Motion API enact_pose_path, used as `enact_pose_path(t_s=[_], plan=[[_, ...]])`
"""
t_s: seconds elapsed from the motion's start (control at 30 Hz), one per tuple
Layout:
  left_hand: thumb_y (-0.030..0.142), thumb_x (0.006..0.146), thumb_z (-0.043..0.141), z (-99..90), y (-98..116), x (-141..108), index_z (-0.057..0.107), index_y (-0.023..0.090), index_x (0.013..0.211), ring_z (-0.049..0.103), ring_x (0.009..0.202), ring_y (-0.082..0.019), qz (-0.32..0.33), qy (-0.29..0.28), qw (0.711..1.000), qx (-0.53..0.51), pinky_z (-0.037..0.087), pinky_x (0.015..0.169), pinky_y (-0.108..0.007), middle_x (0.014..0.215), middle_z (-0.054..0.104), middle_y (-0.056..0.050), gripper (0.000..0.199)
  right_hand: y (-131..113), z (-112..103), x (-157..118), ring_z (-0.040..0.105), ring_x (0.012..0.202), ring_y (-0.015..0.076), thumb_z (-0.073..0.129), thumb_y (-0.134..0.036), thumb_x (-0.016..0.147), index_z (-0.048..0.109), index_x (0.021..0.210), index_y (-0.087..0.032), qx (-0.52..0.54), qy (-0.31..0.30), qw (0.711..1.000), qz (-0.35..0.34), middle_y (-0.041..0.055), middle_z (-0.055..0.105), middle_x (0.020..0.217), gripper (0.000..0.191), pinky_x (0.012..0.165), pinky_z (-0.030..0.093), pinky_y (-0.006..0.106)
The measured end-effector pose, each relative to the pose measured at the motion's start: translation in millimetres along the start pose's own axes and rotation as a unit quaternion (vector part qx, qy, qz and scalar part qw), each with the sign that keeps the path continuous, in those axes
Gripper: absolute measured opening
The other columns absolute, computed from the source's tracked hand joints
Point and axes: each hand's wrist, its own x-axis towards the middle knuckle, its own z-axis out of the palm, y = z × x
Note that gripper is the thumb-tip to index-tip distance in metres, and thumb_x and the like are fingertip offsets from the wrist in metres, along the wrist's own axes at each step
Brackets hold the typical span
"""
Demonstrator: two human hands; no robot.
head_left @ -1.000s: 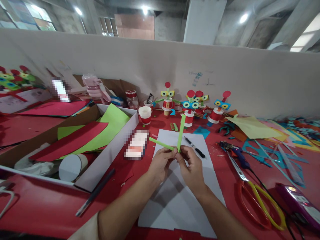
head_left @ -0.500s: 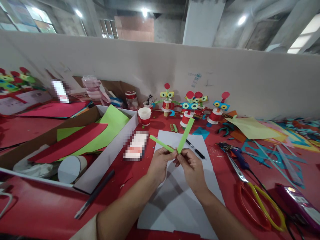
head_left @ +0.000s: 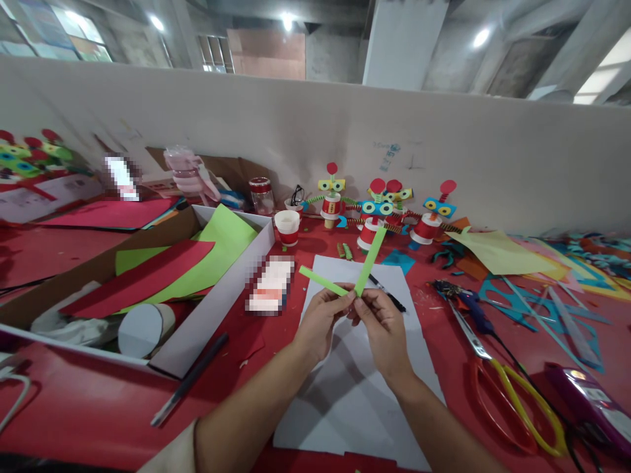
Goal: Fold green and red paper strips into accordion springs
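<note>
Two narrow light-green paper strips meet at an angle between my fingertips, above the white paper (head_left: 355, 387). My left hand (head_left: 323, 323) pinches the joined ends, where one green strip (head_left: 323, 280) points up and left. From the same spot the other green strip (head_left: 371, 261) rises to the right, and my right hand (head_left: 384, 328) grips it at its lower end. The fingertips of both hands touch or nearly touch, hiding the exact joint. Behind my right hand a black pen (head_left: 389, 293) lies on the paper.
An open box (head_left: 217, 302) with coloured paper stands left, beside a dark pen (head_left: 190, 380). Paper-cup robot figures (head_left: 331, 203) and a paper cup (head_left: 286, 228) stand behind. Large scissors (head_left: 478, 345), a glue gun (head_left: 473, 310) and a purple device (head_left: 591, 407) lie right.
The whole view has shifted slightly. Both hands still pinch the green strips at their meeting point, with only a slight change in finger position.
</note>
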Motion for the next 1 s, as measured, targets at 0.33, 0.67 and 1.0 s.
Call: enact_pose_path(t_s=[0.33,0.67,1.0], plan=[[0.021,0.058,0.081,-7.2,-5,6,0.072,0.012,0.076,0.053,0.063,-0.014,0.037,0.032,0.998,0.027,0.041,0.058,-0.029,0.068,0.065,-0.003,0.023,5,-1,1,0.057,0.062,0.0117,0.061,-0.035,0.084,0.060,0.086,-0.019,-0.001,0.018,1.000,0.015,-0.0010,0.061,0.073,0.016,0.058,0.047,0.025],[0.020,0.054,0.083,-0.3,1,2,0.071,0.013,0.072,0.052,0.055,-0.013,0.028,0.015,0.999,0.012,0.041,0.054,-0.029,0.060,0.063,-0.002,0.023,6,-3,2,0.056,0.058,0.0128,0.063,-0.033,0.082,0.059,0.078,-0.020,-0.023,0.019,1.000,-0.003,-0.0015,0.060,0.064,0.015,0.056,0.046,0.026],[0.029,0.062,0.080,-0.8,-2,1,0.071,0.012,0.066,0.050,0.058,-0.012,0.014,-0.022,0.998,0.056,0.041,0.062,-0.029,0.058,0.058,-0.002,0.020,2,-4,1,0.052,0.058,0.0124,0.059,-0.034,0.085,0.058,0.078,-0.020,-0.050,0.039,0.998,-0.025,-0.0020,0.057,0.064,0.016,0.055,0.044,0.026]])
